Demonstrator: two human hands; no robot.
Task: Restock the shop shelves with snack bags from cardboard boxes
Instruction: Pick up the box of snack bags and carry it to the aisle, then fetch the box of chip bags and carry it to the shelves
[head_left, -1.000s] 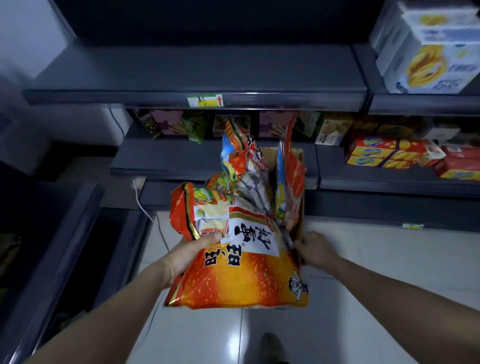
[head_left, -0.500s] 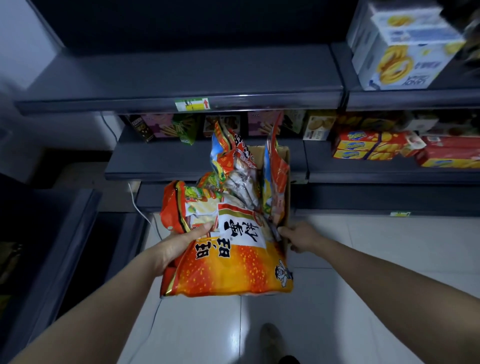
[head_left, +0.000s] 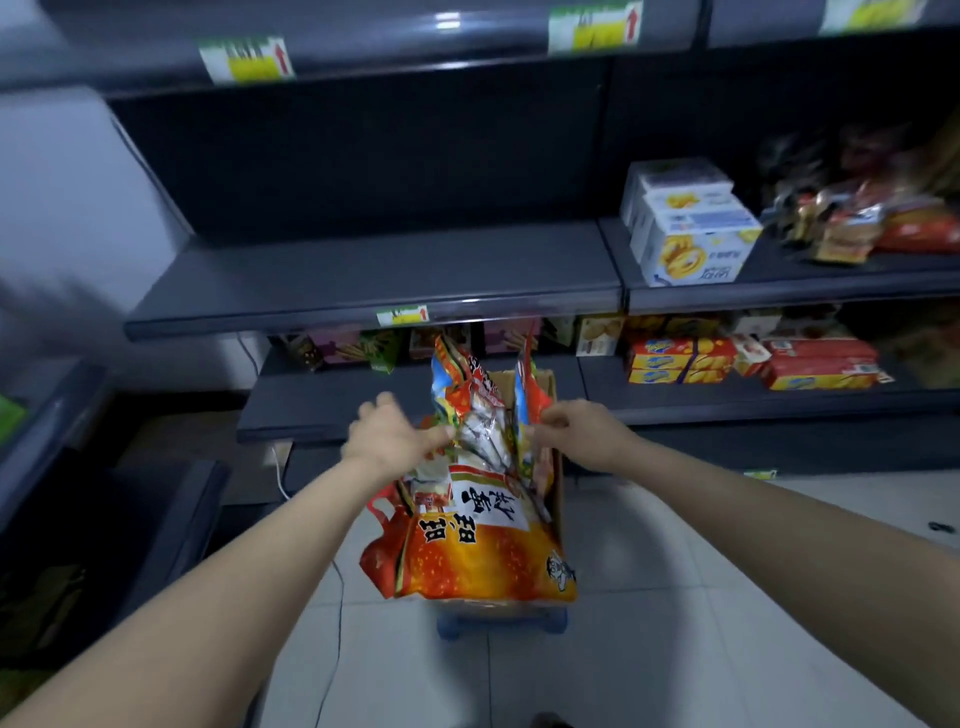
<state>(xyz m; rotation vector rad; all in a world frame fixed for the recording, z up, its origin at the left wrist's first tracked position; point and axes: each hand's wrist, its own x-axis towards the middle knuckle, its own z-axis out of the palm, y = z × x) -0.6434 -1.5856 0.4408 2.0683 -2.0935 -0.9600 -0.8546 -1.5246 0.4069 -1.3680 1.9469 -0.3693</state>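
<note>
Orange-red speckled snack bag (head_left: 483, 561); dark grey shelves (head_left: 374, 280).

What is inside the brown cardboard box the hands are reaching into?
The brown cardboard box holds upright snack bags: a large orange bag in front, clear-windowed red and blue bags behind. The left hand and right hand touch their tops. The box's bottom is hidden.

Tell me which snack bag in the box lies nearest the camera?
The big orange bag with bold black characters on a white panel. It lies at the front of the cardboard box; the other bags stand upright behind it, between both hands.
</note>
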